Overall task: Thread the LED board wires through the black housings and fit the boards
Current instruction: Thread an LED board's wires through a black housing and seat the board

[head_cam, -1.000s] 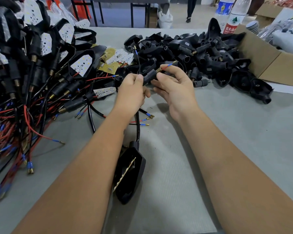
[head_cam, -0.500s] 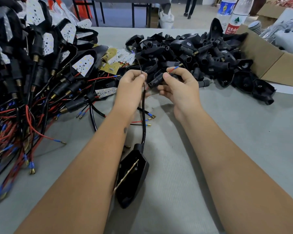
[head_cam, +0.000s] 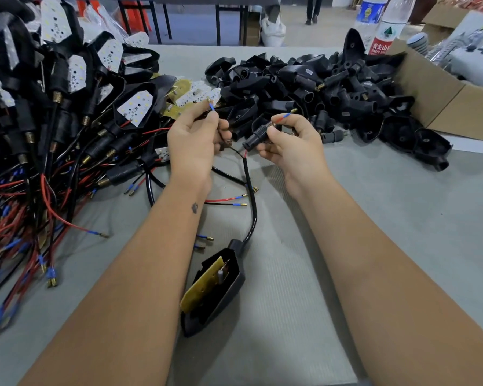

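Note:
My left hand (head_cam: 195,140) pinches a thin wire whose blue-sleeved brass tip (head_cam: 211,105) sticks up above the fingers. My right hand (head_cam: 290,143) grips a small black stem piece (head_cam: 255,137); a red wire with a blue sleeve (head_cam: 283,116) comes out of its far end. A black sheathed cable (head_cam: 251,196) runs from between my hands down to a black housing (head_cam: 218,291) lying on the table between my forearms. A yellow-backed LED board (head_cam: 202,285) sits tilted in that housing.
Finished housings with white boards and red and black wires are heaped at the left (head_cam: 67,121). A pile of bare black housings (head_cam: 318,90) lies behind my hands. Loose boards (head_cam: 191,94) lie between the piles. A cardboard box (head_cam: 452,101) and bottles (head_cam: 385,26) stand at the back right.
My hands have moved apart. The left hand has pulled one wire tip up and away, and the red wire now pokes further out of the stem piece in the right hand.

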